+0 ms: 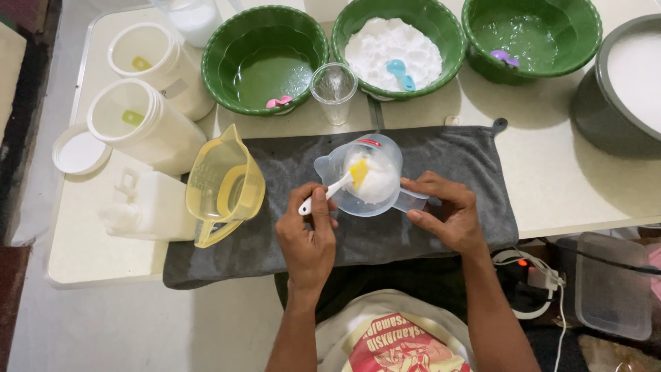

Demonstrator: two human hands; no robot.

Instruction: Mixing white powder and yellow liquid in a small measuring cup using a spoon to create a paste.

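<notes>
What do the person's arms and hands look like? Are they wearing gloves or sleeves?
No gloves and no sleeves. Both the left hand and the right hand are bare, and the forearms are bare all the way down to the bottom of the picture. No rings, watch or bracelets show. Between the arms you can see a white shirt with a red print.

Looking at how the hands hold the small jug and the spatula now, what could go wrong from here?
1. The clear jug is heaped with white powder, and the left hand works a yellow-tipped spatula in it; powder may spill onto the grey towel.
2. The right hand steadies only the handle side, so the jug might tip.
3. The yellow jug stands beside the left hand and could be knocked.
</notes>
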